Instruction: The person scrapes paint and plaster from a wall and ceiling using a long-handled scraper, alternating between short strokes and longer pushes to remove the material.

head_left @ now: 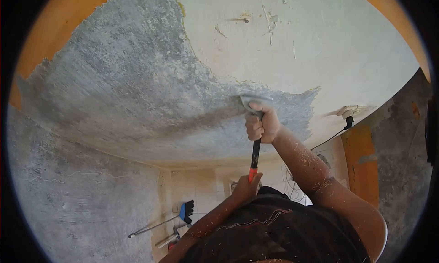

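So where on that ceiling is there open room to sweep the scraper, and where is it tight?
Open: the scraped grey patch left of the scraper, and the white paint above it. Tight: near the nail and the lamp socket to the right. Both hands, right hand and left hand, hold the handle.

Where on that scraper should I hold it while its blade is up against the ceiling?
Hold the scraper with two hands on its long handle, coming from below. The right hand closes just under the blade, where the push goes into the ceiling. The left hand takes the orange end to steady it. The handle hangs almost straight down, so both grips likely wrap it sideways.
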A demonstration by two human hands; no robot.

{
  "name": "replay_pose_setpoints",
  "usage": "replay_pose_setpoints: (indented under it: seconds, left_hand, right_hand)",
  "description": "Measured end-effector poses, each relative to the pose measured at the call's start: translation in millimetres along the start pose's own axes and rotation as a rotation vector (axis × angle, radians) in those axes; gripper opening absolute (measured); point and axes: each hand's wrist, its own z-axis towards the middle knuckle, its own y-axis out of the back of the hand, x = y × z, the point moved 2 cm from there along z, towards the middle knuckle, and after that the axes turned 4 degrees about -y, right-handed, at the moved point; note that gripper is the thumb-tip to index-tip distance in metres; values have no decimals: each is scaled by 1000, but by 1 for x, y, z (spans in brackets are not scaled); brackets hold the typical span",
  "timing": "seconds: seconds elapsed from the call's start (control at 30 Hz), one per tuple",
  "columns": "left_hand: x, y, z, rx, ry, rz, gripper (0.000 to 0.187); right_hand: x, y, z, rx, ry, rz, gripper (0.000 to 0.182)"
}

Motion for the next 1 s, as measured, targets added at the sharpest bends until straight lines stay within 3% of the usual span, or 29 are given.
replay_pose_setpoints:
  seconds: [0.07,0.17,0.27,0.37,0.5,0.6,0.67,0.8,0.93,1.0]
  left_hand:
    - [15,-5,2,23,100,-6,46]
    - [-32,-2,-1,53,26,-23,46]
    - [-26,3,1,20,0,8,47]
    - [19,-4,7,3,63,8,47]
    - [-19,-8,6,44,-11,-50,47]
    - [-24,-3,7,21,-9,-27,46]
    - [8,-6,8,34,10,-24,45]
    - [-2,-12,7,67,31,-50,45]
    - [-29,-10,11,86,-8,-25,44]
    - [-22,-7,11,55,49,-27,41]
  right_hand:
    - [5,-1,0,-73,4,39,42]
    - [24,-26,-4,80,-12,-66,43]
    - [20,-18,-3,97,14,-24,43]
    - [-1,11,1,19,-12,45,43]
    - [26,-29,-7,143,-20,-39,44]
    - [22,-15,-6,134,30,5,44]
    - [8,2,-5,110,49,1,44]
    - [11,-2,-7,15,-15,28,43]
    - [28,-20,-13,62,17,-80,44]
    - [16,-4,-9,143,29,45,45]
